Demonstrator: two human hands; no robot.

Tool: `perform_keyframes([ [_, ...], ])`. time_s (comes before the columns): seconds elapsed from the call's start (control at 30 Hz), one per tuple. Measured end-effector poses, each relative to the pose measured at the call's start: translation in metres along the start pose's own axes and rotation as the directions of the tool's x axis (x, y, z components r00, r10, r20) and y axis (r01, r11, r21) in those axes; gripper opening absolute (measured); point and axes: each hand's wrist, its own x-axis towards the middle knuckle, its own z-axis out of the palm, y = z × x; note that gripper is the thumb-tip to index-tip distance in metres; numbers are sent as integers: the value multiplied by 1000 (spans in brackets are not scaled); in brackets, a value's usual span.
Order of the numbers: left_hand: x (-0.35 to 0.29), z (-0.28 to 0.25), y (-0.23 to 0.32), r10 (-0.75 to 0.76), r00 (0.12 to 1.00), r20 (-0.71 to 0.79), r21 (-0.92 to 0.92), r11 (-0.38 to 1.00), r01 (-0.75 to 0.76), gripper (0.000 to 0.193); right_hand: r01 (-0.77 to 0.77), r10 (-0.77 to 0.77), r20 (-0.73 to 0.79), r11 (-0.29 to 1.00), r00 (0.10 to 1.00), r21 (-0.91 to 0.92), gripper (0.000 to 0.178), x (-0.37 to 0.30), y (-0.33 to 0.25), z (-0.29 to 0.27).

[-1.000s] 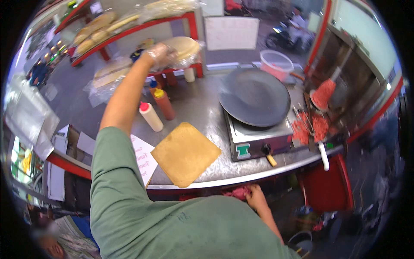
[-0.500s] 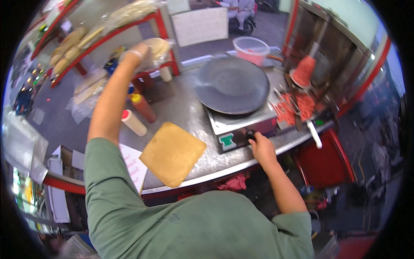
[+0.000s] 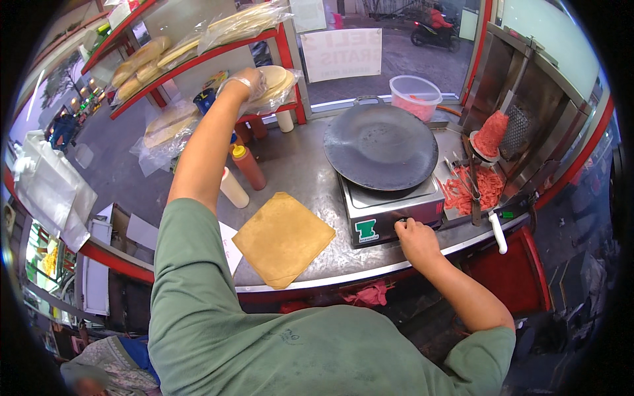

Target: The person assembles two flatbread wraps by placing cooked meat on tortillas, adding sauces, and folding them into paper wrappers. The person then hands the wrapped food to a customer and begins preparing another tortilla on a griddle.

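My left hand (image 3: 247,84) reaches far out to a clear plastic bag of round flatbreads (image 3: 276,80) on the lower shelf. Its fingers are curled at the bag's opening and partly covered by the film. At the front of a gas stove (image 3: 389,210), my right hand (image 3: 419,241) is closed around the control knob, which the fingers hide. A wide dark griddle pan (image 3: 381,146) rests on the stove with nothing on it. Between my arms, a square of brown paper (image 3: 284,239) lies on the steel counter (image 3: 310,171).
Sauce bottles (image 3: 248,169) stand beside my left forearm. Right of the stove, shredded reddish meat (image 3: 485,188) fills a tray with tongs and a white-handled knife (image 3: 497,232), below a meat spit (image 3: 492,135). A clear tub (image 3: 415,98) stands behind the pan.
The whole view has shifted, so the counter appears further right and lower. My left hand stays at the flatbread bag, and my right fingers now cover the knob that showed before.
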Motion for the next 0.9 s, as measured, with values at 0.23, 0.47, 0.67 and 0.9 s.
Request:
perform_keyframes([
  [0.23, 0, 1, 3, 59, 996, 62, 103, 993, -65, 35, -77, 95, -87, 978, 992, 192, 22, -11, 3, 8],
  [0.47, -18, -12, 25, 119, 986, 117, 247, 958, -145, 27, -362, 399, 34, 788, 916, 498, 50, -26, -8, 19],
  [0.67, -19, -28, 12, 184, 977, 106, 46, 981, -189, 31, -107, 671, -166, 346, 723, 932, 57, -43, -57, 80],
  [0.9, -28, -29, -17, 133, 970, 201, 59, 987, -147, 28, 157, 578, -527, 568, 623, 808, 47, -50, -71, 147],
])
